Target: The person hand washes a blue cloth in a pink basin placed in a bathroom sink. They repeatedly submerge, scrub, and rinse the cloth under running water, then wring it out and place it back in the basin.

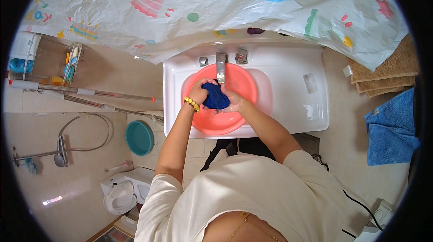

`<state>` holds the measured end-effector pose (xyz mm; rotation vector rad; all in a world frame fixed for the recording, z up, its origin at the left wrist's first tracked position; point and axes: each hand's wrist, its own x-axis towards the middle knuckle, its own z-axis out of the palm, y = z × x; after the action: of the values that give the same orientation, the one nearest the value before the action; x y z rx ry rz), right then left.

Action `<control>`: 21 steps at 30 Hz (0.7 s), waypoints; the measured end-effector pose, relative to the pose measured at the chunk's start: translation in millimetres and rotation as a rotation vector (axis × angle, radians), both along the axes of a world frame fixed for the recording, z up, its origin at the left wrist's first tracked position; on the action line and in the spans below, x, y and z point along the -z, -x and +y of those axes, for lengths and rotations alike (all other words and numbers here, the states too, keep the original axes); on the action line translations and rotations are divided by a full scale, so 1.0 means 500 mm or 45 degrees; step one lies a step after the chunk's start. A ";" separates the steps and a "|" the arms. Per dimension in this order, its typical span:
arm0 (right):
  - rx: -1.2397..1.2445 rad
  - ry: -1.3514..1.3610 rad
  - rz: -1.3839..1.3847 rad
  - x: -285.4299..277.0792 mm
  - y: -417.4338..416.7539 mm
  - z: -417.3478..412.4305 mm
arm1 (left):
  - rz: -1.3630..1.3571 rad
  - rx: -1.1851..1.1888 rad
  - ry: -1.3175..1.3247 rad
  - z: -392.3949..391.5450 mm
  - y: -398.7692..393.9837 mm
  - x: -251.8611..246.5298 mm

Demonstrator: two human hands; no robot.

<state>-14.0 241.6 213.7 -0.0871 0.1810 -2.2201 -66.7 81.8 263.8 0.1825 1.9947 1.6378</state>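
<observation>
A wet-looking dark blue cloth (215, 96) is bunched between both hands, over a coral-pink plastic basin (226, 127). My left hand (200, 90) grips it from the left and upper side; a yellow bead bracelet circles that wrist. From the right, my right hand (233, 100) supports the cloth, with fingers running underneath and partly hidden. Directly above the cloth is the spout of a chrome faucet (220, 67), reaching over the basin. The basin sits in the bowl of a white washbasin (291, 106).
Faucet handles (241, 56) flank the spout. A clear soap dish (310, 83) lies on the right counter. Brown towels (385, 69) and a blue towel (390, 130) hang at right. Metal poles (98, 93) extend from the left. A teal basin (139, 138) stands on the floor. A patterned plastic sheet (216, 8) covers the far side.
</observation>
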 end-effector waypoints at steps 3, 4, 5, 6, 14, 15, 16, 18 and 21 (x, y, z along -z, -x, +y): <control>0.066 -0.454 0.204 0.008 0.000 0.029 | 0.167 0.133 0.336 0.035 0.009 -0.019; -0.012 -0.564 0.161 -0.021 0.007 0.021 | 0.188 0.101 0.345 0.031 0.012 -0.008; -0.098 -0.807 0.255 -0.052 0.012 0.017 | 0.223 0.113 0.520 0.027 0.016 0.004; -0.180 -1.055 0.344 -0.084 0.015 0.019 | 0.255 0.132 0.688 0.036 0.018 0.009; 0.121 -1.467 0.341 -0.068 -0.002 0.018 | -0.173 0.155 -0.077 0.019 0.008 0.018; 0.080 -1.287 0.118 -0.101 -0.006 0.036 | -0.442 0.121 -0.581 0.009 0.010 0.004; 0.062 -1.052 -0.003 -0.053 -0.003 0.045 | -0.460 0.103 -0.696 0.001 0.009 0.001; 0.068 -0.297 -0.346 -0.045 -0.013 0.043 | -0.498 0.055 -0.921 -0.015 -0.005 0.002; -0.013 0.589 -0.645 -0.085 -0.050 -0.017 | -0.950 0.207 -1.527 -0.021 -0.042 0.099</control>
<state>10.8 233.0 256.4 0.2214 -0.6087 -2.1590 -45.5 71.4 214.2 0.1197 0.3144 2.1386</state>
